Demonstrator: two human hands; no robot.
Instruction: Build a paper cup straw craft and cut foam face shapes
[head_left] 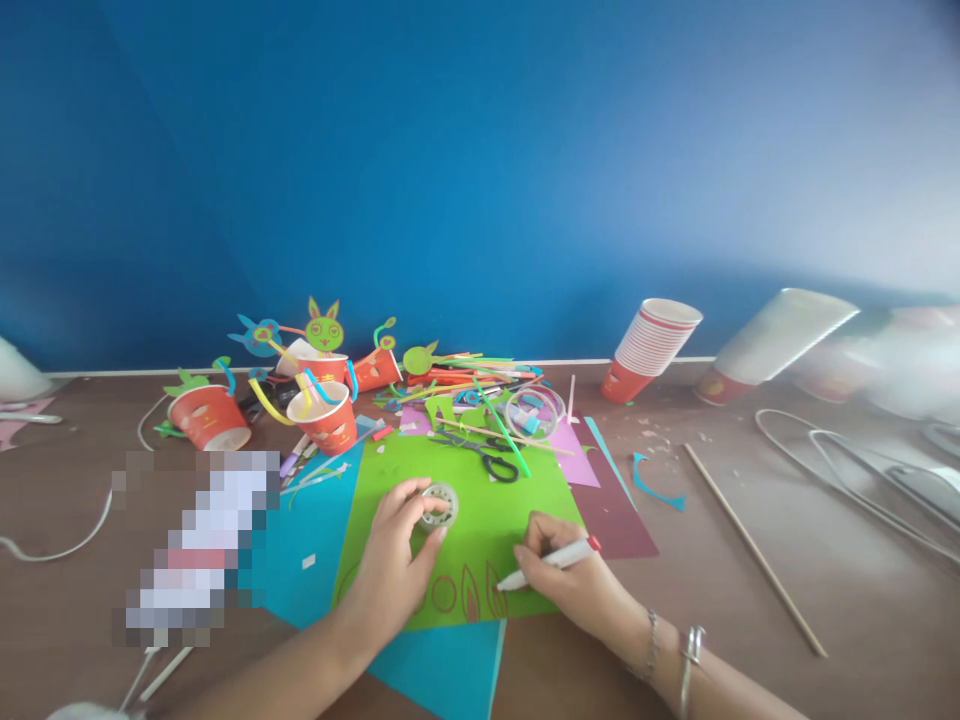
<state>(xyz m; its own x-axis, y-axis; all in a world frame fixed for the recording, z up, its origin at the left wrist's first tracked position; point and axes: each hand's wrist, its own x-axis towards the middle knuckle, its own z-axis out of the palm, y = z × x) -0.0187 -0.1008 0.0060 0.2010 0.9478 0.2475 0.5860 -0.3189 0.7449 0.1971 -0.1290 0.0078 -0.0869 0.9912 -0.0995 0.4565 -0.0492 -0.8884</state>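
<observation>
My left hand (401, 545) grips a small clear tape roll (448, 506), thumb and fingers around its rim, over a green paper sheet (390, 465). In my right hand (566, 580) is a white marker (551, 562) with a red end, its tip on the sheet near its lower edge. Red-brown outlines show there: a small circle (444, 594) and long pointed ear shapes (470, 592), partly filled in. My left hand and forearm hide some of the drawing. Dark-handled scissors (500, 467) rest on the sheet's far part.
Blue paper (300, 560) and maroon paper (619, 520) lie around the green sheet. Decorated red paper cups (322, 415) stand at the back left, beside scraps and straws (480, 370). Stacked cups (652, 345) lean at right, near a wooden stick (754, 550) and white cables (847, 490).
</observation>
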